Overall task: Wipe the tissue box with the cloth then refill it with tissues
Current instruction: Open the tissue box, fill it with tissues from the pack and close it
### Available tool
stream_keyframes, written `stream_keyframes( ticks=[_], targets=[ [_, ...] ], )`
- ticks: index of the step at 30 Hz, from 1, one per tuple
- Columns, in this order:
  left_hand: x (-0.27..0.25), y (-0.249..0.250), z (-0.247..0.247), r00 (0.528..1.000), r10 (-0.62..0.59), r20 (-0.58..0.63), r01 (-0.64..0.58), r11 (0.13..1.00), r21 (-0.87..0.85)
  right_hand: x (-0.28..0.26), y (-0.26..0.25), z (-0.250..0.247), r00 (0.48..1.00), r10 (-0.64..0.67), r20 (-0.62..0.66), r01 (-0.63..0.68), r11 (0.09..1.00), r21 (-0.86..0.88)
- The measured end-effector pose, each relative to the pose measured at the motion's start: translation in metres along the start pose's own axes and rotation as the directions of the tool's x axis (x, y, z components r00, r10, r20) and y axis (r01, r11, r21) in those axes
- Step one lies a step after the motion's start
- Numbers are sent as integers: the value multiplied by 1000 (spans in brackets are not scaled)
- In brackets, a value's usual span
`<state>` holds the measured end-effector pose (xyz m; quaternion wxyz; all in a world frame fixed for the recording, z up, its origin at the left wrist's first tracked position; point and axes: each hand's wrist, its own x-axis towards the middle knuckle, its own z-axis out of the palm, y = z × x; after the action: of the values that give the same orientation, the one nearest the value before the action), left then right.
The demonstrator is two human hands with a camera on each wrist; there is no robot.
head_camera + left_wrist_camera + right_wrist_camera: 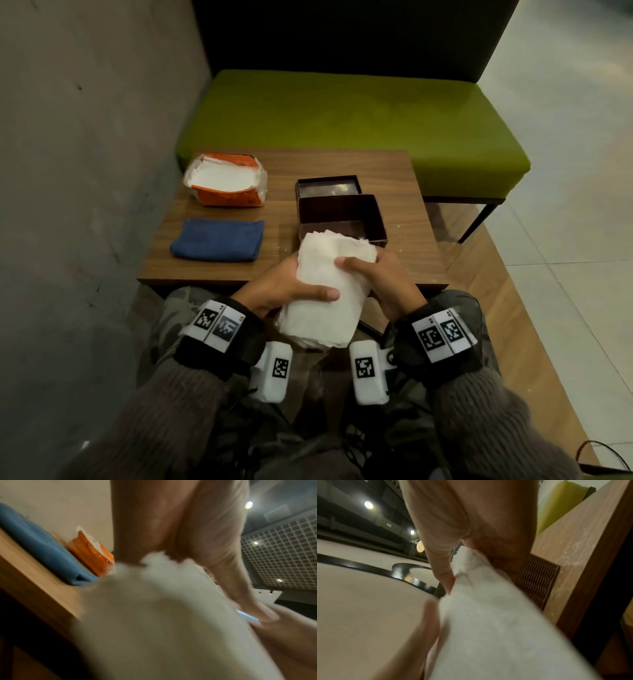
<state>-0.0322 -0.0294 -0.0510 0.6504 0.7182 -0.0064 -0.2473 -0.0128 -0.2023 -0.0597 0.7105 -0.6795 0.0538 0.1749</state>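
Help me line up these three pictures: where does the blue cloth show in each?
Head: blue cloth lies folded on the table's left side, in front of the orange tissue pack.
Left wrist: far left, beside that pack.
Right wrist: not in it.
Shared landmark: the white tissue stack held in both hands.

White tissue stack (329, 284) held before open brown box (342, 219) (blue cloth (218, 240) folded).
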Motion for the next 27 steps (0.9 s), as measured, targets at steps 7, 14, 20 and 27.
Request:
stream_keyframes(
  ticks=[7,14,20,27],
  targets=[
    [-8,-24,-20,995,-73,-74,23,846,-532,5,-4,-23,999,29,-33,-15,926,378],
    [7,-14,9,920,-106,-377,-141,809,-571,7,1,-9,997,-16,-82,33,976,215],
    [17,-12,20,935,-134,-327,-50,865,-499,12,0,0,990,-53,-128,56,998,23],
    [48,9,-4,878,-26,-479,-143,939,-312,39,-24,-15,969,-150,-196,121,981,-151]
  ],
)
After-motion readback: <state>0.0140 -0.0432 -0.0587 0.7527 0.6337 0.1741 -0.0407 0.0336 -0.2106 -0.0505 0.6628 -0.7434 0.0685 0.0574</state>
